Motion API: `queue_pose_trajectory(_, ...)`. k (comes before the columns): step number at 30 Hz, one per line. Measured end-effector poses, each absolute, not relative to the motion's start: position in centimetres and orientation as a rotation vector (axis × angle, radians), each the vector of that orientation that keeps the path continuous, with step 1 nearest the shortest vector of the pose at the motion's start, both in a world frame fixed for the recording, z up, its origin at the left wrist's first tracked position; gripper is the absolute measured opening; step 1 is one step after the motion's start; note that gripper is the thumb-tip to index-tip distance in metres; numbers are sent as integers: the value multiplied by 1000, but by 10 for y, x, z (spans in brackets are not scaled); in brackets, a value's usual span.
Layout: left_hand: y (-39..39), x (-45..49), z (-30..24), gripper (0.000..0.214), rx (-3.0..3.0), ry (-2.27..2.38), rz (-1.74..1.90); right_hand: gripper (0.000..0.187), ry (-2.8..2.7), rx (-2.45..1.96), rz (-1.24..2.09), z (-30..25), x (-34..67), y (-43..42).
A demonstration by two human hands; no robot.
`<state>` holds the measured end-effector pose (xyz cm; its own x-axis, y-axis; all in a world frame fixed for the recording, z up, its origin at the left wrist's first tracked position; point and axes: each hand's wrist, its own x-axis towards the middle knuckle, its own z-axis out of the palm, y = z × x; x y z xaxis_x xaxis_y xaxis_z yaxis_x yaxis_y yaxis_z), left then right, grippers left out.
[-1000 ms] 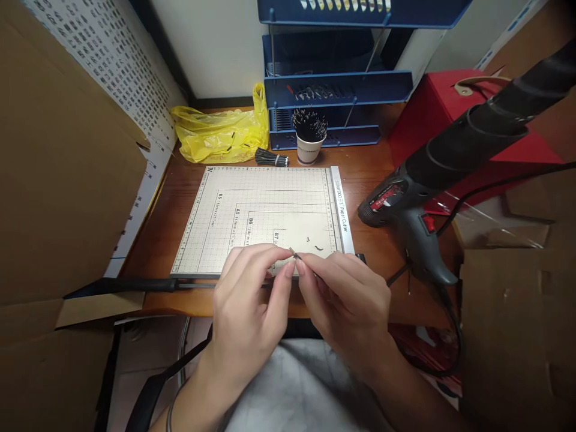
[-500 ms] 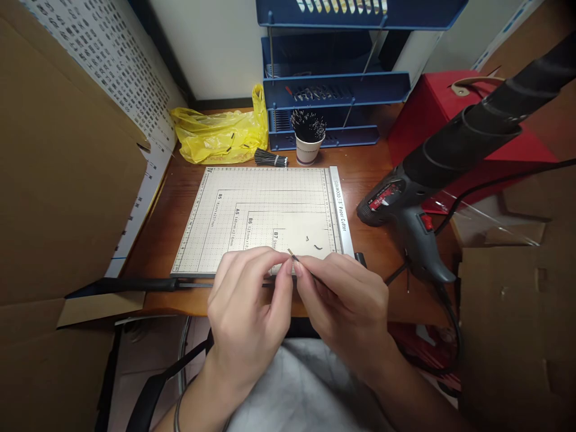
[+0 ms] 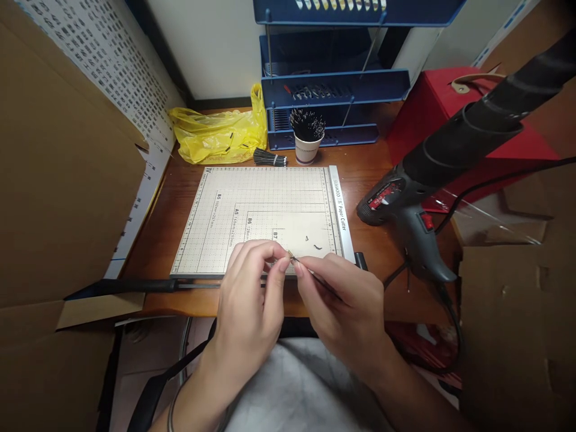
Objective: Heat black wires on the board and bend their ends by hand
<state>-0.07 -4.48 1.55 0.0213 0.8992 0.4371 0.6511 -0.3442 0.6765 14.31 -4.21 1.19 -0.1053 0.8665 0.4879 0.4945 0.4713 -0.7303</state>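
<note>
A thin black wire (image 3: 327, 288) runs through the fingers of my right hand (image 3: 346, 306), which pinches it close to its end between thumb and index finger. The wire's short, lighter-coloured tip (image 3: 290, 255) points up and left. My left hand (image 3: 252, 294) is closed at that tip, thumb and index finger pressed on it; its exact contact is partly hidden. Both hands are over the near edge of a paper cutter (image 3: 216, 234) with a printed grid. Two small dark scraps (image 3: 317, 247) lie on the board just beyond my right hand.
Behind the cutter stand a paper cup (image 3: 308, 150) full of black wires and a tied wire bundle (image 3: 269, 158). A yellow plastic bag (image 3: 216, 141) lies at back left. A heat gun (image 3: 405, 204) is on the right, before a red box (image 3: 441, 102). Blue trays (image 3: 333, 84) rise behind.
My left thumb and index finger have shifted slightly and bent more, exposing more of the wire's tip. My right hand stays nearly in place, with more of the wire showing along it.
</note>
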Motion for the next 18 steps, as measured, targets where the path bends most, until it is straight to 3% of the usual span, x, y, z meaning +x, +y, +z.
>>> queue_pose_trajectory(18, -50, -7, 14, 18, 2131, 1296, 1118, 18, -1617, -1294, 465, 9, 150, -36)
